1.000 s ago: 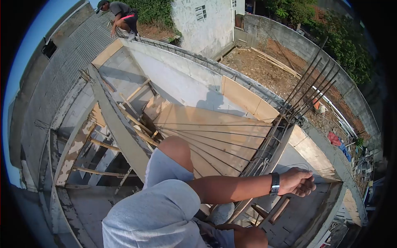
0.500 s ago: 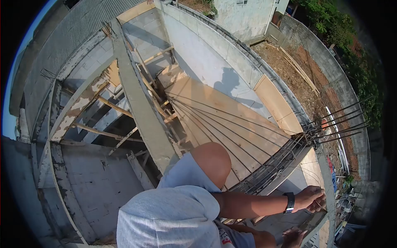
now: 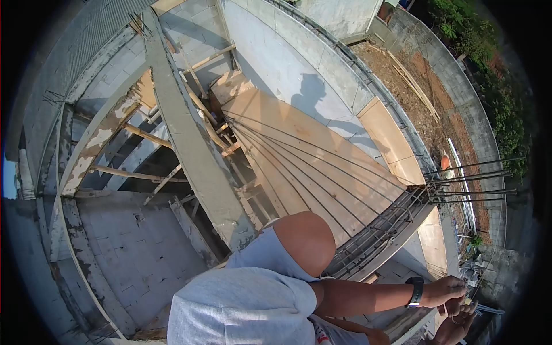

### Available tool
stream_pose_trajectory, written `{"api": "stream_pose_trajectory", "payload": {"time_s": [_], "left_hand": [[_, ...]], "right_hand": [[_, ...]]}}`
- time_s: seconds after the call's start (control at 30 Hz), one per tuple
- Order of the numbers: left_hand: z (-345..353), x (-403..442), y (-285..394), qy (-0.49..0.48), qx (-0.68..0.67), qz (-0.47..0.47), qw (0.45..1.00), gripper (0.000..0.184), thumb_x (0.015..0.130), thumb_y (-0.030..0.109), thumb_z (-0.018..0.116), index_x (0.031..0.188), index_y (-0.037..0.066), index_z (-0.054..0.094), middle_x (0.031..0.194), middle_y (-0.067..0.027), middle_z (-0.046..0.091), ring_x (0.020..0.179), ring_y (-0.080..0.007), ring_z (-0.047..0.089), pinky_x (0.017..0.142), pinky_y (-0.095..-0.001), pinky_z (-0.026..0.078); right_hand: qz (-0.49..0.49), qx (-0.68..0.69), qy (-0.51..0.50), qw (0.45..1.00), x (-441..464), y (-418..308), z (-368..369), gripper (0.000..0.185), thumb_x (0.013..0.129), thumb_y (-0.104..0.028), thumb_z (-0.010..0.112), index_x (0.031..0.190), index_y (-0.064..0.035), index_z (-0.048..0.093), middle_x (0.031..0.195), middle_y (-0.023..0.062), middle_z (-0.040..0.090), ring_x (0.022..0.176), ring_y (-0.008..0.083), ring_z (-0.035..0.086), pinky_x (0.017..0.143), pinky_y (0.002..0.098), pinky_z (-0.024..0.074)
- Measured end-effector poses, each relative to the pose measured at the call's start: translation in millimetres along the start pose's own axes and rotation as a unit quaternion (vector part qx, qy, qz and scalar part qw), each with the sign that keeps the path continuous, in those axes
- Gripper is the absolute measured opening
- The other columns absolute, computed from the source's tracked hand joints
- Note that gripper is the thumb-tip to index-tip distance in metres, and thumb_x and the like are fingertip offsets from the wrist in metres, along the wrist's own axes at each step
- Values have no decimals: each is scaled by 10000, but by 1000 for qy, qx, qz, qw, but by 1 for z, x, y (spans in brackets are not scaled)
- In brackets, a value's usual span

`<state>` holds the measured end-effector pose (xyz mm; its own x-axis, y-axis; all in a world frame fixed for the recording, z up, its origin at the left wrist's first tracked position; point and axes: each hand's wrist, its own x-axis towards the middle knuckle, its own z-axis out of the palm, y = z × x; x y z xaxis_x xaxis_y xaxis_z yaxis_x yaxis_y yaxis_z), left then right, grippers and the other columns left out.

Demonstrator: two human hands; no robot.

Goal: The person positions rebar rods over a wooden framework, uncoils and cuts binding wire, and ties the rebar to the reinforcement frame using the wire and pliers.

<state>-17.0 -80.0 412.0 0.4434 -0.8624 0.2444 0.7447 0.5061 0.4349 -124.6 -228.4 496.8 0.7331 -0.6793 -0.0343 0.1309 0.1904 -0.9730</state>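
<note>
My left hand (image 3: pixel 445 291), with a dark watch (image 3: pixel 414 291) on its wrist, reaches out at the lower right with its fingers pinched together. Just below it is my right hand (image 3: pixel 454 329), fingers curled and close to the left fingertips. Something thin seems to lie between the two hands, too small to name. Both hands are near the outer end of a concrete beam, past the rebar cage (image 3: pixel 376 230). My bent knee (image 3: pixel 307 241) rises left of the cage.
Long steel bars (image 3: pixel 310 172) fan across a plywood panel (image 3: pixel 276 132). Bar ends (image 3: pixel 477 178) jut out at the right. A concrete beam (image 3: pixel 184 126) runs past openings with wooden props (image 3: pixel 149 137). Far below on the right is ground with planks (image 3: pixel 414 86).
My right hand has come up and rightward to meet the left, which has shifted slightly right and down. The thin thing was at the left fingers before. The view has shifted a little.
</note>
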Motion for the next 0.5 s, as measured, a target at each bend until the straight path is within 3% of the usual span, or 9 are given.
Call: {"api": "stream_pose_trajectory", "payload": {"time_s": [0.03,0.13,0.17,0.27,0.3,0.4,0.43,0.5], "left_hand": [[-3,0,1,8,8,3,1000,337,1060,355,428,930,56,514,734,-27,634,660,-88,630,560,-249,512],[-22,2,2,33,36,18,999,330,1058,331,434,938,41,535,730,-37,643,660,-97,643,562,-258,515],[-29,3,2,41,44,30,998,326,1057,324,437,943,37,543,733,-36,642,669,-98,647,558,-259,513],[-51,11,-5,106,38,47,992,286,1056,288,450,978,44,577,764,-15,633,693,-84,630,600,-257,497],[-61,17,-15,124,35,52,990,285,1058,291,449,982,49,580,766,-7,632,699,-76,624,614,-251,490],[-80,19,-15,143,17,105,984,308,1065,334,437,1004,64,574,753,8,612,682,-63,584,586,-233,432],[-84,17,-11,152,20,106,983,324,1066,355,426,1005,69,566,749,6,604,667,-66,570,583,-234,429],[-89,16,-3,172,5,122,977,368,1065,414,402,1000,82,544,728,7,572,625,-70,529,576,-239,435]], "right_hand": [[27,122,-84,989,22,-11,-36,326,976,-238,536,1248,-61,570,963,137,622,975,236,586,903,378,460],[105,239,-326,909,36,-13,-30,323,987,-257,527,1208,-28,576,909,140,602,933,226,589,902,392,474],[-93,81,-135,983,33,7,-18,365,1072,-251,376,1266,33,500,671,3,433,515,90,373,464,240,365],[-102,-38,106,988,1,42,63,468,1090,-361,331,1321,35,428,655,-43,279,492,26,206,397,177,220],[-125,-32,91,987,0,52,62,497,1080,-420,334,1243,28,476,641,-40,300,466,35,214,375,193,204],[-138,-60,119,981,4,53,60,555,1058,-504,335,1218,-15,540,618,-59,294,478,23,203,386,191,175],[-156,-145,189,959,1,54,69,513,1062,-479,349,1189,-23,548,617,-66,290,487,22,209,400,194,176],[-159,-187,196,949,2,54,68,533,1064,-483,335,1201,-13,545,628,-65,290,492,25,210,416,202,178]]}}
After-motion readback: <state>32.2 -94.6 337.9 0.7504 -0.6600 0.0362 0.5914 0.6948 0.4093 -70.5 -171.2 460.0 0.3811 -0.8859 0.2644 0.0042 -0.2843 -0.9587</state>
